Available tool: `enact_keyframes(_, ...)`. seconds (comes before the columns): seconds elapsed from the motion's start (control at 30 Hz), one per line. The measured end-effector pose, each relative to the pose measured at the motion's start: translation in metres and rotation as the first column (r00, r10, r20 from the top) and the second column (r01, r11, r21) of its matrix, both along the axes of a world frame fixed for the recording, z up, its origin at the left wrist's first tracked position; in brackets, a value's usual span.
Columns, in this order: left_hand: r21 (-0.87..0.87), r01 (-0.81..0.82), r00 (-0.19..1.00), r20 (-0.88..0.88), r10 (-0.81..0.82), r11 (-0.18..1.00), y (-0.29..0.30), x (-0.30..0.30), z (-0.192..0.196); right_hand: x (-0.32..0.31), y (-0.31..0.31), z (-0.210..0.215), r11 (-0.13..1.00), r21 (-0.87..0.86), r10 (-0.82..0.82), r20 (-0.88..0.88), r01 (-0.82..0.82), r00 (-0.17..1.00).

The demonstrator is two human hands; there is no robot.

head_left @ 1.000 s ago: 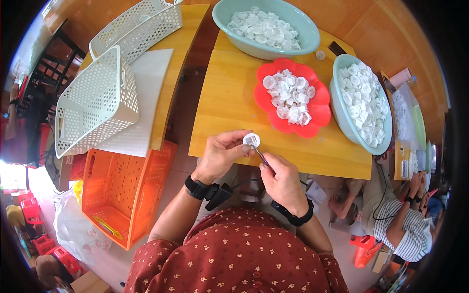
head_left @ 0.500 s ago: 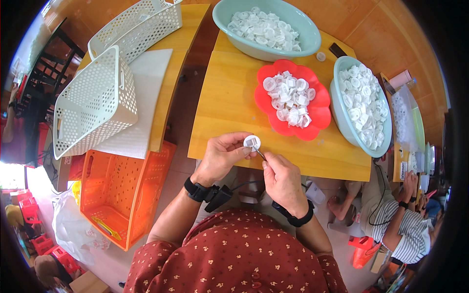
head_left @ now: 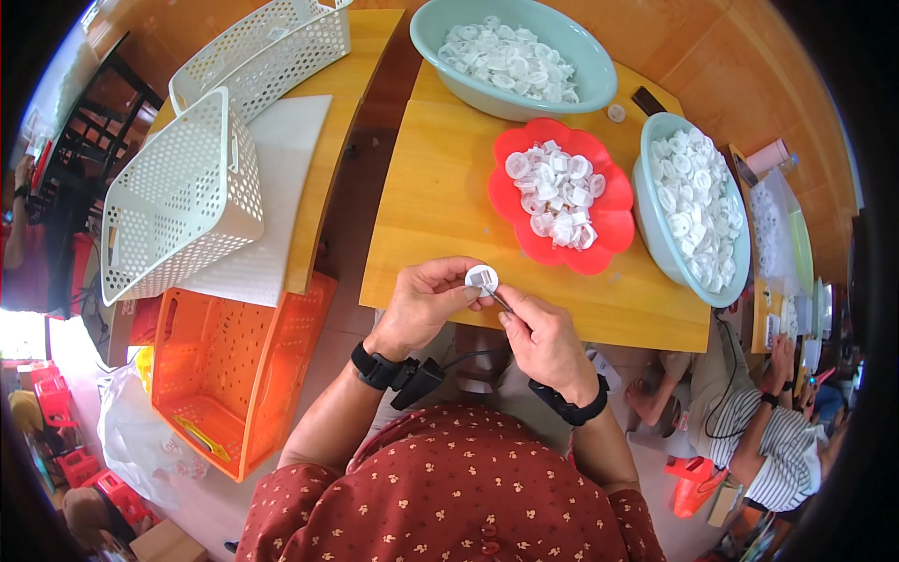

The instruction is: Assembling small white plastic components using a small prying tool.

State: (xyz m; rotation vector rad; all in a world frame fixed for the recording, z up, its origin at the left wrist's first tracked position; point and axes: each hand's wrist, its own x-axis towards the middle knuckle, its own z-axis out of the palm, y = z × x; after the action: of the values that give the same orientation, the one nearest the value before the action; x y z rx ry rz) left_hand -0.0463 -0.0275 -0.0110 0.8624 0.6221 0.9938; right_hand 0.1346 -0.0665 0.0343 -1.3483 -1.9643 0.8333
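Observation:
Between thumb and fingers, my left hand (head_left: 429, 298) pinches a small round white plastic part (head_left: 481, 279) with a greyish square in its middle. My right hand (head_left: 545, 339) grips a thin dark metal tool (head_left: 502, 301), its tip at the part's lower edge; whether it is tweezers or a small pick I cannot tell. Both hands are over the near edge of the yellow table (head_left: 421, 206). Just beyond them, a red scalloped tray (head_left: 534, 245) holds a heap of similar white parts (head_left: 554, 187).
Two pale green basins, one at the back (head_left: 426, 45) and one at the right (head_left: 648, 187), hold many white parts. White perforated baskets (head_left: 201, 173) stand on a table at left, above an orange crate (head_left: 267, 393). A person in a striped shirt (head_left: 787, 431) sits at right.
My hands stay almost in place, with the same part and tool held. The round part has tilted slightly, and my right hand has shifted a little down.

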Motion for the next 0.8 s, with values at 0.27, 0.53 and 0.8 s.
enact_keyframes(0.27,-0.001,-0.031,0.999,-0.009,0.031,1.000,0.000,0.000,-0.001,-0.008,-0.003,-0.003,1.000,0.020,0.005,-0.005,-0.005,1.000)
enact_keyframes(0.53,0.009,-0.053,0.998,0.035,0.053,0.999,-0.002,-0.001,-0.004,-0.007,-0.003,-0.007,0.971,-0.239,-0.045,-0.167,0.004,0.985)
enact_keyframes(0.8,0.011,-0.080,0.997,0.004,0.080,0.997,-0.003,0.001,-0.005,-0.011,0.000,0.000,0.947,-0.320,-0.075,-0.184,0.012,0.980)
